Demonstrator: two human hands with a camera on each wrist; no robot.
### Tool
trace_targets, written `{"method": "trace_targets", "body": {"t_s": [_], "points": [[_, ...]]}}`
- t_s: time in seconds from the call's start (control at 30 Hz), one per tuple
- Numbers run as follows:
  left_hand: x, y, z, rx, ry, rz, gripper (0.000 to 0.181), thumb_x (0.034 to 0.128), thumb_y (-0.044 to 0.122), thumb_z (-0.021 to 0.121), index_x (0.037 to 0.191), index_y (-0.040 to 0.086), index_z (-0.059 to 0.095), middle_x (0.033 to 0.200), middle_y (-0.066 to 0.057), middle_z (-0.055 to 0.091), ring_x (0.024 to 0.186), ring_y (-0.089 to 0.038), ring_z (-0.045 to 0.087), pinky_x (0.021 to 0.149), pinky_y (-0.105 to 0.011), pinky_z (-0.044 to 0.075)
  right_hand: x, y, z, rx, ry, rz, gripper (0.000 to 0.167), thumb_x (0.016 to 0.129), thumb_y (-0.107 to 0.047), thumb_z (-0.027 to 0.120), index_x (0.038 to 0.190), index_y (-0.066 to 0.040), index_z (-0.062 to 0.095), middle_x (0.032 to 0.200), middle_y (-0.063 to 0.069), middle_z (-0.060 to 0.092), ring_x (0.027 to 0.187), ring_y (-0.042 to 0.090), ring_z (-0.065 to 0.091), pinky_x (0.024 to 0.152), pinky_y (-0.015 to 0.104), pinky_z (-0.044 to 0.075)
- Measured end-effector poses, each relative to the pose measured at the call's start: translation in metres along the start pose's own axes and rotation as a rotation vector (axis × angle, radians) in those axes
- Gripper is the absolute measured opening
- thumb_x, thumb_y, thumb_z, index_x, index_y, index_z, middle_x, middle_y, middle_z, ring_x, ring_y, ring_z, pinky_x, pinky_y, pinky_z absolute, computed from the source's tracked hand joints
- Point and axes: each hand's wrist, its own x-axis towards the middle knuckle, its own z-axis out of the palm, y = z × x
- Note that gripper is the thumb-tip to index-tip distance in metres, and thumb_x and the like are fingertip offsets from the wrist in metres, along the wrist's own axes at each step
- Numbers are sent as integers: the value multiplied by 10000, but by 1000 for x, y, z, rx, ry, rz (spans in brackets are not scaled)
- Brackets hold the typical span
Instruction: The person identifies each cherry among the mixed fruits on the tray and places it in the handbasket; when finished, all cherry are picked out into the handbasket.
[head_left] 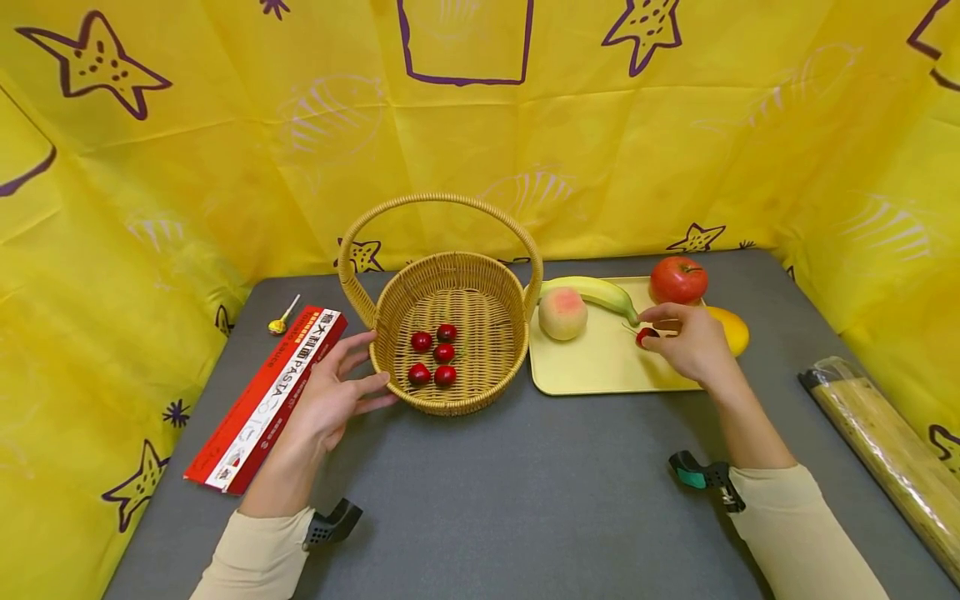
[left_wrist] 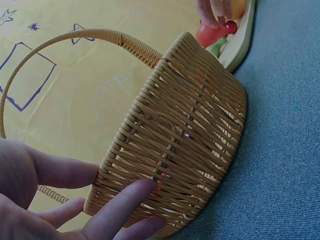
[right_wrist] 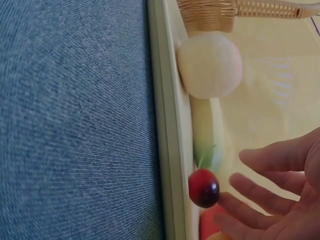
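Observation:
My left hand [head_left: 330, 400] is at the left side of the wicker basket [head_left: 453, 404], its extended fingers touching the rim and outer wall. Inside the basket lie several red cherries [head_left: 444, 352]. Over the light yellow tray [head_left: 592, 379], my right hand [head_left: 690, 340] reaches to a single cherry [right_wrist: 203, 188] with a green stem. In the right wrist view the fingers are spread beside this cherry, a fingertip at its edge; whether they touch cannot be told. Around it on the tray are a peach [head_left: 562, 314], a banana [head_left: 592, 292], a red apple [head_left: 678, 280] and a partly hidden yellow mango [head_left: 729, 329].
Left of the basket lies a red pasta box [head_left: 262, 400], partly under my left forearm, with a lollipop [head_left: 279, 323] beyond it. A long wrapped pack [head_left: 885, 450] lies along the right edge. Yellow patterned cloth [head_left: 480, 142] encloses the grey table [head_left: 510, 500].

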Motion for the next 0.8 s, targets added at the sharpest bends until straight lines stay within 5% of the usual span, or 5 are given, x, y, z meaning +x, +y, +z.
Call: {"method": "trace_targets", "body": {"t_s": [0.4, 0.8], "points": [[0, 0, 0, 1, -3, 4, 700, 1013, -31, 606, 1623, 108, 294, 1641, -213, 337, 983, -226, 755, 844, -392, 672, 1, 0, 5, -57, -53, 2, 354, 895, -101, 765, 1238, -29, 716, 1236, 306, 700, 1197, 482, 636, 790, 326, 484], [0, -1, -1, 3, -4, 0, 701, 1012, -21, 615, 1622, 113, 297, 1647, -209, 331, 999, -239, 751, 866, -417, 666, 2, 3, 11, -67, -72, -26, 336, 847, -25, 779, 1182, -25, 741, 1153, 235, 754, 1137, 422, 664, 855, 366, 463]]}}
